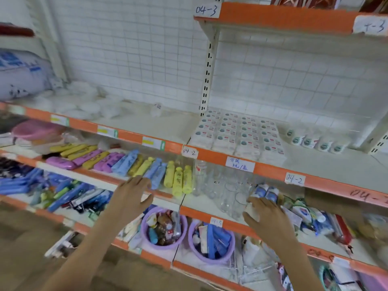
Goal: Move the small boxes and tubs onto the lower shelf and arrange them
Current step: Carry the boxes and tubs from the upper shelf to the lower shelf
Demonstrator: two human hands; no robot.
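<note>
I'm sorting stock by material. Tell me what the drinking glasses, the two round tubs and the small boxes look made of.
Drinking glasses: clear glass, or possibly clear plastic; the shelf shows through them and the rims glint.
Round tubs: lilac plastic, smooth and slightly shiny, with a rolled rim.
Small boxes: probably printed white cardboard, matte, with square edges; too blurred to be sure.

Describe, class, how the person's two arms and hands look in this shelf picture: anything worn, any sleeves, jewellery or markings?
Both arms are bare from the bottom edge of the picture up to the wrist: no sleeve shows. The left hand and the right hand wear no gloves. No watch, bracelet or ring can be made out, and no markings, though the picture is somewhat blurred, so small details could be missed.
</note>
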